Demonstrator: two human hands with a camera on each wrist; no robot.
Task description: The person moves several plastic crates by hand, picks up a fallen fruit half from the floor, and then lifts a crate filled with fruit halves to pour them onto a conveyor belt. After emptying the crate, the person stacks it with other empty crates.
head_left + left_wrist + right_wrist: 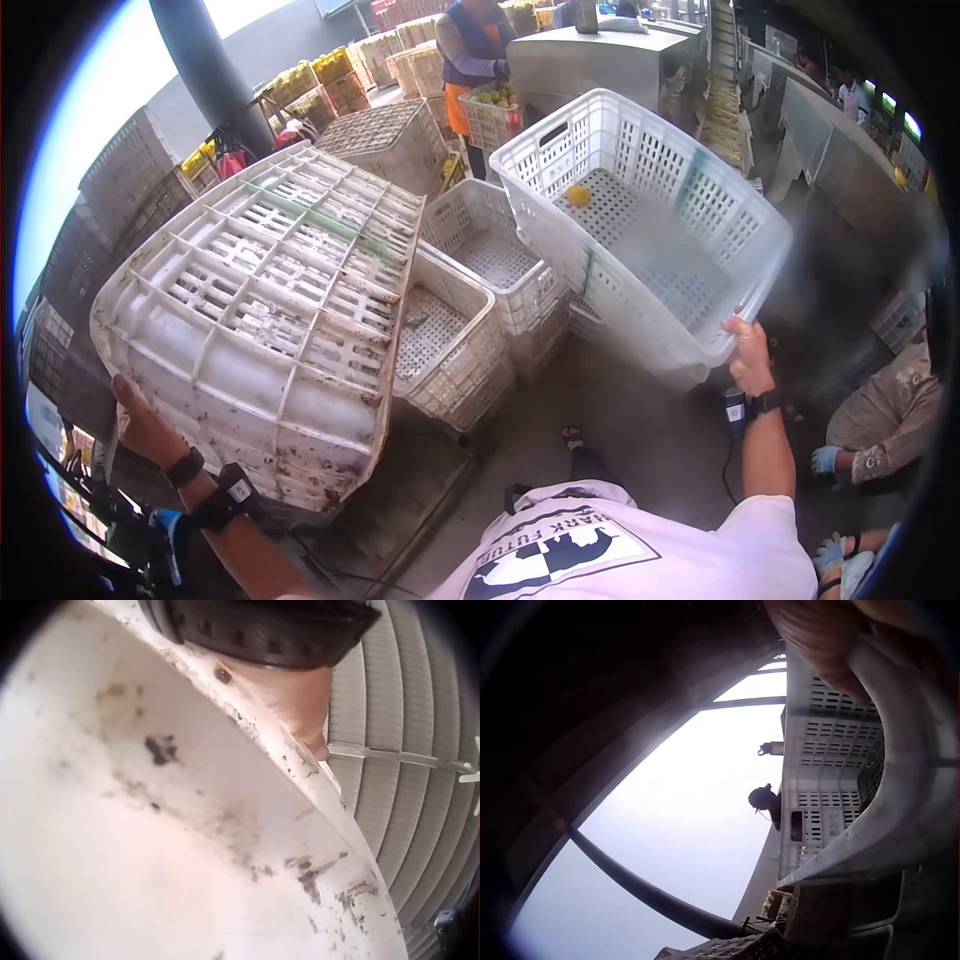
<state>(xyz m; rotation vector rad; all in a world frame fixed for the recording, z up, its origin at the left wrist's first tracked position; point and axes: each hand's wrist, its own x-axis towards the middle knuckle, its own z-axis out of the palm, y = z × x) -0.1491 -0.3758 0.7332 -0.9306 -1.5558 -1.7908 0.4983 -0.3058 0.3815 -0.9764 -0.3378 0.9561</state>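
Observation:
In the head view my left hand (pixel 146 424) grips the near left edge of a dirt-speckled white crate (pixel 250 330), which is tipped with its ribbed underside showing. The left wrist view has that crate's stained wall (pixel 187 825) close up, my left hand (pixel 289 701) at its edge; most fingers are hidden. To the right, my right hand (pixel 750 355) holds the near rim of a cleaner white crate (pixel 590 235), tilted with its mouth toward me. A single yellow fruit (pixel 578 195) lies inside it. The right wrist view shows my right hand (pixel 821 641) curled over that rim (pixel 900 795).
Between the two held crates stand stacked white crates (pixel 450 375). Behind, a person in an orange and blue outfit (pixel 470 60) is beside a crate of fruit (pixel 495 115) and a metal machine (pixel 590 70). Another person's sleeve (pixel 890 420) is close on the right.

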